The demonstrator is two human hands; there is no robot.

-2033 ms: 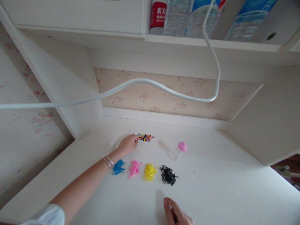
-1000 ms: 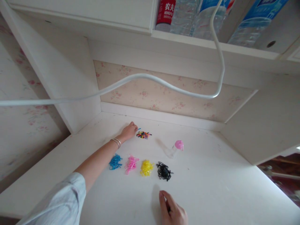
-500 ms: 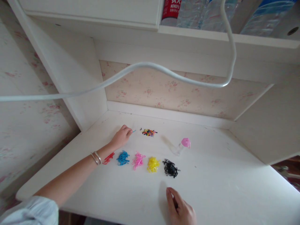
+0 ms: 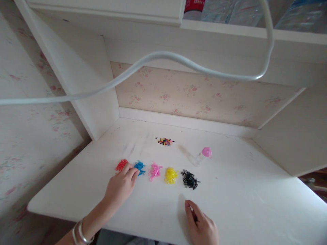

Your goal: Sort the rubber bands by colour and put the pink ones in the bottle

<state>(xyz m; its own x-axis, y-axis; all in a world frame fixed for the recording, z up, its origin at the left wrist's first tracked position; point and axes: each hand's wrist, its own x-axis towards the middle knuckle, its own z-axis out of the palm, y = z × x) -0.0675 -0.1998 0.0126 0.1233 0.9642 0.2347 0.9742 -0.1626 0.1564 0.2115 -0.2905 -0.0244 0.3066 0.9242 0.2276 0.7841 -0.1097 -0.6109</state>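
A: Where is the left hand (image 4: 121, 185)?

B: At the blue bands (image 4: 139, 165), just beside the red bands (image 4: 121, 165); its fingertips are pinched together; whether a band sits between them I cannot tell

A: And the right hand (image 4: 203, 223)?

B: Curled, thumb and forefinger tips together; something dark shows inside, unclear what; beyond it lie the black bands (image 4: 189, 179), then leftward the yellow bands (image 4: 171, 175) and pink bands (image 4: 155, 171); a mixed pile (image 4: 165, 141) lies farther back

Pale pink floral wallpaper (image 4: 189, 93) lines the frame's centre behind a white, flat-topped bench (image 4: 245, 197); a white panelled cupboard (image 4: 107, 9) crosses upper left.
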